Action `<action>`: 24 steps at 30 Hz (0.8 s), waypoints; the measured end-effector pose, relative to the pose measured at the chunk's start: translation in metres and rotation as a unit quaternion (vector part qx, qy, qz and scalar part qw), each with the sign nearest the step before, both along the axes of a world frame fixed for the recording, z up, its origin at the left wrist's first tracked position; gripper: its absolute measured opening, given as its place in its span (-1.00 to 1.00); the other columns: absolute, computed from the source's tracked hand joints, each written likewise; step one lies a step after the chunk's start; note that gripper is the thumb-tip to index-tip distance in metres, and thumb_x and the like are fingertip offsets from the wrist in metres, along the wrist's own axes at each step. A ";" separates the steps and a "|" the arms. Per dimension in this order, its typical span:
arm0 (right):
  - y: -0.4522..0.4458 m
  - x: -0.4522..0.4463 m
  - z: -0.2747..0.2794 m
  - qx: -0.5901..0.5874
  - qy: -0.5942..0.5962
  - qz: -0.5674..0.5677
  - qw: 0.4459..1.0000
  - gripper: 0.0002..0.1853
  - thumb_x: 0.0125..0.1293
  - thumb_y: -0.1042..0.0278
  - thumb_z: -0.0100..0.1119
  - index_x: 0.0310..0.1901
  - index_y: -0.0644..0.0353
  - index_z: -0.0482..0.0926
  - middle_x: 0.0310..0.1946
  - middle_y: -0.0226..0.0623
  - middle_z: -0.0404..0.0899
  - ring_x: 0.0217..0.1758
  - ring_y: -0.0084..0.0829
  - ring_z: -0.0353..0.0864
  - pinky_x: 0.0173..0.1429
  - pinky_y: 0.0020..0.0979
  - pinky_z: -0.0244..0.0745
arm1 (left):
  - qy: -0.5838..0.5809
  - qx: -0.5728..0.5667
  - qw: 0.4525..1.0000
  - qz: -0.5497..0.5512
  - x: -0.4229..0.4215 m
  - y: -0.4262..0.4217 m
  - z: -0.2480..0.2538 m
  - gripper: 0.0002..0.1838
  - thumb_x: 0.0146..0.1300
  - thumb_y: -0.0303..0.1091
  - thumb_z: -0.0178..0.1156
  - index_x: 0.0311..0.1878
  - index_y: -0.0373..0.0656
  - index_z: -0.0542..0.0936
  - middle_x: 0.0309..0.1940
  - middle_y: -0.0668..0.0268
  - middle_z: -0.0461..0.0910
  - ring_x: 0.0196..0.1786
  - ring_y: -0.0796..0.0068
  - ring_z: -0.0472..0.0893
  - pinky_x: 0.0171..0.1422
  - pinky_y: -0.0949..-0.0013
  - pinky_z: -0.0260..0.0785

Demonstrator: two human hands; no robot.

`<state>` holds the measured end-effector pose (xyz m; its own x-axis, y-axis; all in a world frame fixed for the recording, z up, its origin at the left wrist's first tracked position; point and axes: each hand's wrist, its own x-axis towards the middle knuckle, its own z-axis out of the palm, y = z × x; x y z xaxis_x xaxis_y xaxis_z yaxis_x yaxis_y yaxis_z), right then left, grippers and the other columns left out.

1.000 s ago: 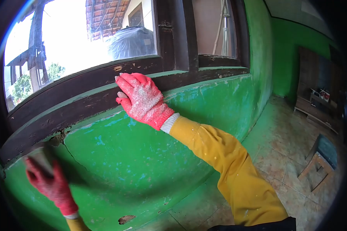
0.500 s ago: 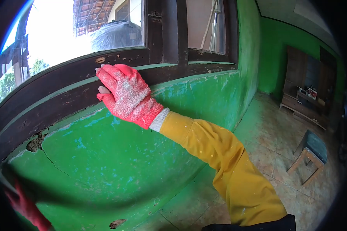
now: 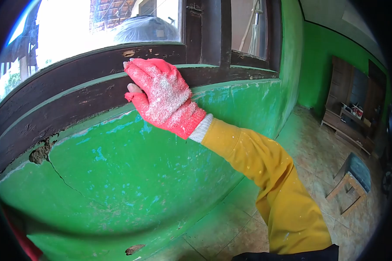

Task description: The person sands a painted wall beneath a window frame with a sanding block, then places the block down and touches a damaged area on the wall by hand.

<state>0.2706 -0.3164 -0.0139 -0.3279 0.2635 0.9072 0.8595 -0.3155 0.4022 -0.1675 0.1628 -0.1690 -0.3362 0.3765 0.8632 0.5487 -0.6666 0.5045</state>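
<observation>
My right hand [image 3: 161, 93] lies open on the dark wooden window frame [image 3: 89, 98], its fingers close together and pointing to the left, its thumb held apart below them. It wears a red glove [image 3: 178, 117] thickly dusted with pale powder over the back (the tips of my fingers and thumb poke out bare). A pale cuff [image 3: 201, 128] shows between the glove and my mustard-yellow sleeve [image 3: 270, 169], which has small light specks on it.

Only a dim red bit of my left hand [image 3: 28, 245] shows at the lower left edge, close to the wall, so I can't tell whether it is open or closed, or gripping anything.

The green wall [image 3: 130, 174] stands directly in front of me, under the window frame, with scuffs and bluish patches where the paint has worn. Just below the wood on the left is a crumbled hole [image 3: 40, 154], and a thin crack [image 3: 62, 177] runs down from it. A second broken spot [image 3: 135, 249] sits low, near the tiled floor [image 3: 231, 235]. Off to the right, well apart from my hands, stands a stool [image 3: 353, 178] with a dark seat, and beyond it a wooden cabinet [image 3: 340, 95].
</observation>
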 end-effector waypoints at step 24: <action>-0.008 0.001 -0.005 -0.021 0.069 -0.007 0.997 -0.45 0.28 0.57 0.21 0.33 0.14 0.50 0.25 -0.17 0.54 0.31 -0.14 0.51 0.39 -0.22 0.41 | 0.221 0.201 0.942 -0.150 0.178 -0.298 0.029 -0.02 -0.19 -0.06 0.59 0.39 -0.04 0.43 0.26 -0.27 0.33 0.20 -0.26 0.46 0.23 -0.08 0.40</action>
<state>0.2714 -0.3241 -0.0189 -0.1976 0.3056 0.9314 0.9029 -0.3134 0.2943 0.0109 -0.1352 -0.1404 0.1600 0.0097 0.9871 0.4019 -0.9140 -0.0562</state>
